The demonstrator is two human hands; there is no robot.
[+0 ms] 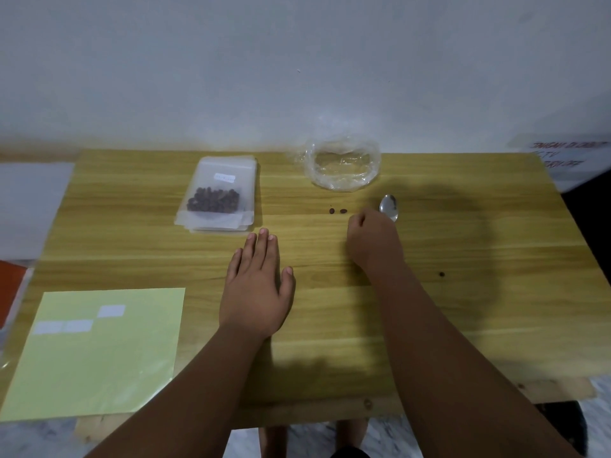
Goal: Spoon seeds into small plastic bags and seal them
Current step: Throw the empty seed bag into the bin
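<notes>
1. The shiny metal spoon (389, 206) lies on the light wooden table (463, 246) right of centre, its long axis running roughly away from the person, bowl at the far end and tilted a touch left. The handle goes under the right hand (373, 241), so only the bowl shows (there's a dark smudge in it, can't tell if that's a seed or a reflection).
2. That right hand is curled into a loose fist with fingers together over where the handle would be; honestly can't tell if it's actually gripping the spoon.
3. The left hand (257, 285) lies flat on the table, palm down, fingers straight and close together, thumb out to the side, holding nothing. Its fingertips are near the stack of bags but not touching.
4. The frosted translucent plastic bags (220, 193) sit in a small stack at the far left-centre, long axis pointing away from the person. The top one holds a clump of dark brown seeds (213, 200) and has a white label (224, 177), writing too blurry to read.
5. Two loose dark seeds (338, 211) lie on the table just left of the spoon bowl.
6. A crumpled clear plastic bag (344, 165), rolled open like a bowl, sits at the far edge beyond the spoon.
7. Near left: a pale yellow-green sticker sheet (99, 358) with three white labels on it.
8. A notice on the far right has red writing, unreadable.
</notes>
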